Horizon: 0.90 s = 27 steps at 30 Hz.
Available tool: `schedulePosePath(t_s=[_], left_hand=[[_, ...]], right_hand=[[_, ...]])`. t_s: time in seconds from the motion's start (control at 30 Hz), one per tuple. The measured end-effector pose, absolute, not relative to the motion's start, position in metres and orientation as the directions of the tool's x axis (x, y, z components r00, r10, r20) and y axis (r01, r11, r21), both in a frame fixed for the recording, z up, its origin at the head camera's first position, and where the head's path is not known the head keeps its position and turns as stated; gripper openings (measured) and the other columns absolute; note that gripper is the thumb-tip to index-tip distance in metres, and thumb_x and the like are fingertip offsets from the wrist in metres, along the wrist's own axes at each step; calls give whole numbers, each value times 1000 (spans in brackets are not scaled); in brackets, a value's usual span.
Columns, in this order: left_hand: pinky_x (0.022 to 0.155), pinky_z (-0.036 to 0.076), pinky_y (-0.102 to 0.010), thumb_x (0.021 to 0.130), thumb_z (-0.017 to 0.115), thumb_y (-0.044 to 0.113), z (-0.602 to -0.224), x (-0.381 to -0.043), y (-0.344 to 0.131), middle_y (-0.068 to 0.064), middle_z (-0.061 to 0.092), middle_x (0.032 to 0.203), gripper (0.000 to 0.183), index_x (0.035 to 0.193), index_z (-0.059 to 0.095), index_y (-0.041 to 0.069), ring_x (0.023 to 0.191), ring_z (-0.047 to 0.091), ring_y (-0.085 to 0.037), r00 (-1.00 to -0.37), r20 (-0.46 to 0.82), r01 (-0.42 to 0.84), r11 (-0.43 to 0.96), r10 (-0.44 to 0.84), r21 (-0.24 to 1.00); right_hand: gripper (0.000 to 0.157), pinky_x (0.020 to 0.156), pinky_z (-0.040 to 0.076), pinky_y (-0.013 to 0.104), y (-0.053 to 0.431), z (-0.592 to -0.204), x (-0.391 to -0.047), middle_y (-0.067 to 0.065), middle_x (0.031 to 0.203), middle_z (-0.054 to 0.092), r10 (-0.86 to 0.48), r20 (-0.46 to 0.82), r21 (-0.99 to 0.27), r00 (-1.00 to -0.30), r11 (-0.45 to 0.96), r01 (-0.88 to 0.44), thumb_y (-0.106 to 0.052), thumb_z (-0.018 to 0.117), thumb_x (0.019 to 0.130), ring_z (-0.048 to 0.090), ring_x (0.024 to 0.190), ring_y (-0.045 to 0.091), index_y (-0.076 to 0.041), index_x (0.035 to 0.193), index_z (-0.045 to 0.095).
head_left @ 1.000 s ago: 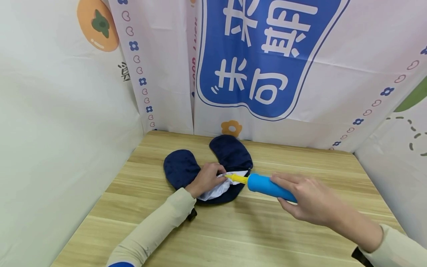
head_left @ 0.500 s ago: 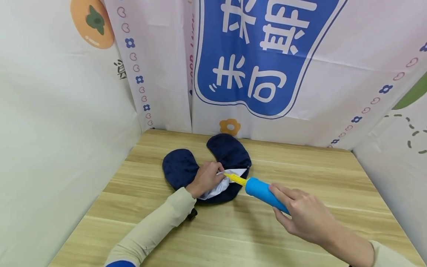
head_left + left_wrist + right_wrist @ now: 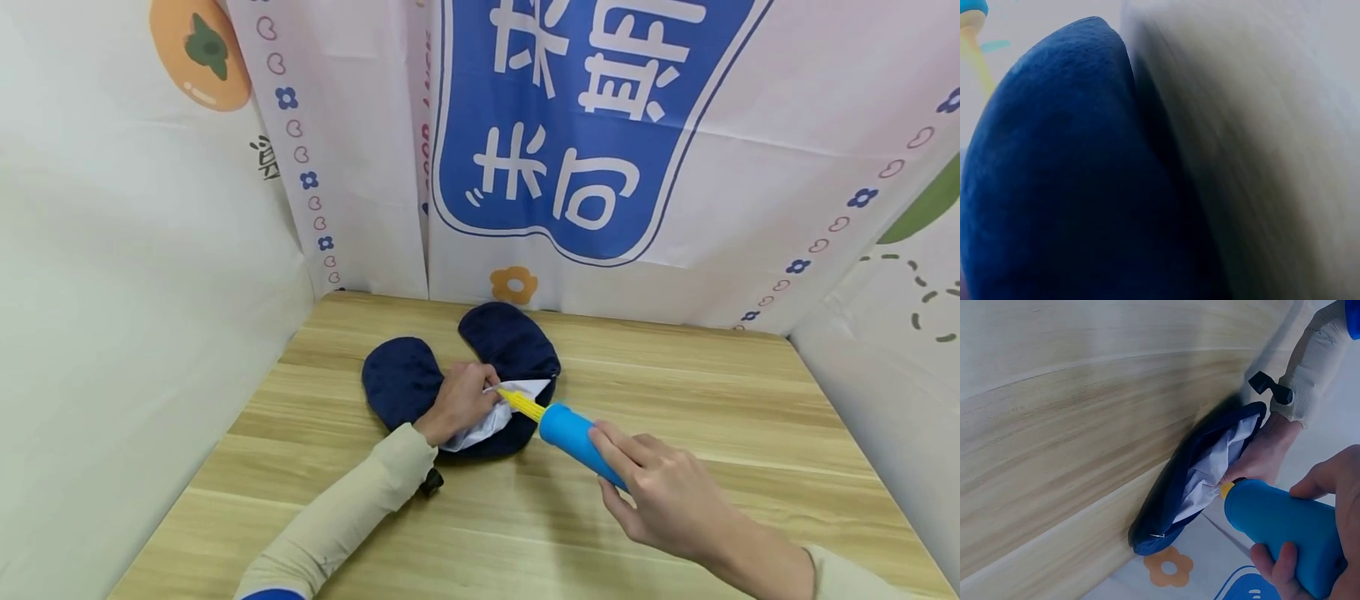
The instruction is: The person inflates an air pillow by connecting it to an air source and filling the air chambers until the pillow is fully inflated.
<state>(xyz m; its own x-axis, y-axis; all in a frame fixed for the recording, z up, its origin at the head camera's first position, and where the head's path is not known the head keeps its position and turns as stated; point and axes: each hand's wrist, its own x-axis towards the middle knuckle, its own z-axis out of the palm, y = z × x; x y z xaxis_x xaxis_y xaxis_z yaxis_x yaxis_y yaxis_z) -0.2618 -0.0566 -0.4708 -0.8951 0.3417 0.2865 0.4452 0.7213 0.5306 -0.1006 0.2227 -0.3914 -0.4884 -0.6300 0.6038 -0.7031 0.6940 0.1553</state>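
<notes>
A navy U-shaped neck pillow [image 3: 401, 379] lies on the wooden table, its outer edge unzipped and white inner fabric [image 3: 487, 429] showing. My left hand [image 3: 461, 400] pinches that white fabric beside the yellow nozzle tip; what lies between the fingertips is hidden. A blue hand pump [image 3: 573, 433] slants down to the left, its yellow nozzle [image 3: 523, 404] meeting the fabric at the left fingertips. The right hand [image 3: 667, 496] grips the pump's blue body, fingers and thumb around it in the right wrist view. Navy plush [image 3: 1060, 162] fills much of the left wrist view.
The wooden table [image 3: 675, 383] ends at a white printed cloth [image 3: 360, 150] behind the pillow. White walls [image 3: 135, 292] rise on both sides. A dark clip-like piece [image 3: 1269, 387] sits at the left cuff.
My right hand has moved left and nearer the body, tilting the pump more steeply. The left hand stays at the nozzle tip. The head view has shifted slightly.
</notes>
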Motion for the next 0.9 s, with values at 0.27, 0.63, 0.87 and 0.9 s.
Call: schedulePosePath(t_s=[0.27, 0.63, 0.87, 0.9], left_hand=[[67, 58, -29, 85, 85, 4, -473, -260, -58, -5, 78, 86, 8, 85, 79, 9, 73, 69, -16, -875, 339, 478, 727, 346, 493], [55, 49, -23, 85, 77, -2, -471, -256, -55, -7, 77, 83, 9, 86, 79, 6, 63, 62, -15, -899, 358, 415, 747, 251, 520], [58, 50, -28, 82, 75, -2, -472, -257, -55, -6, 77, 79, 10, 82, 78, 7, 62, 63, -18, -901, 378, 393, 772, 214, 500], [58, 51, -28, 81, 75, -2, -473, -258, -56, -5, 77, 79, 10, 82, 78, 7, 63, 63, -18, -896, 386, 401, 769, 219, 498]], right_hand=[[56, 56, 62, 38, 214, -397, -100, 15, 116, 77, -633, 635, 174, -443, 676, -716, -35, 34, 106, 76, 77, 27, 3, 121, 73], [49, 56, 62, 36, 196, -405, -96, 18, 112, 78, -621, 683, 240, -384, 687, -686, -26, 40, 103, 75, 74, 26, 7, 119, 74], [48, 60, 63, 37, 190, -411, -97, 18, 111, 78, -629, 683, 265, -371, 687, -677, -23, 41, 101, 75, 74, 25, 7, 117, 74], [48, 60, 63, 37, 190, -411, -97, 18, 110, 78, -624, 687, 259, -372, 689, -677, -24, 41, 101, 75, 74, 25, 7, 117, 74]])
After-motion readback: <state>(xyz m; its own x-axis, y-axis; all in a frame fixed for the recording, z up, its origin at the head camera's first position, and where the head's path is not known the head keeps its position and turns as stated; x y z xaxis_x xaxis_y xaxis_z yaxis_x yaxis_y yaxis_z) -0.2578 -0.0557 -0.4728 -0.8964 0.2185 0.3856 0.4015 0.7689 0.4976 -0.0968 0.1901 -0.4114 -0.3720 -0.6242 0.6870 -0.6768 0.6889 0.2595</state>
